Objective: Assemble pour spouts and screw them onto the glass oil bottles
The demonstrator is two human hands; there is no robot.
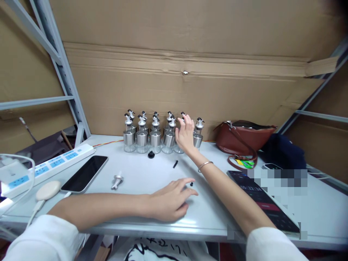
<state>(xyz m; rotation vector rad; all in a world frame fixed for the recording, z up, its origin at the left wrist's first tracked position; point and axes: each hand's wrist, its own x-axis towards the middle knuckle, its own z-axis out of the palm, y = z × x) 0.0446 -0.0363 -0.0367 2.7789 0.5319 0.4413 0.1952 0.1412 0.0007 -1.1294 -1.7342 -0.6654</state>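
My right hand [185, 134] reaches over the front row of glass bottles [155, 140], its fingers apart and slightly bent. It covers the top of one bottle [178, 148]; whether it touches the glass I cannot tell. Each visible bottle has a steel band and a silver pourer top with a black flap. Low over the table hovers my left hand [172, 199], fingers spread, holding nothing. Close to its fingertips lies a tiny black piece [191, 184]. A black strip-like part [175, 164], a round black stopper [151, 154] and a silver pourer part [117, 181] lie on the tabletop.
A dark-screened phone [85, 174], a white charging puck [48, 190] and a power strip [51, 168] are at the left. On the right are a brown bag [244, 137], a dark blue cloth item [282, 152] and a tablet showing a timer [263, 199]. Cardboard [174, 94] backs the table.
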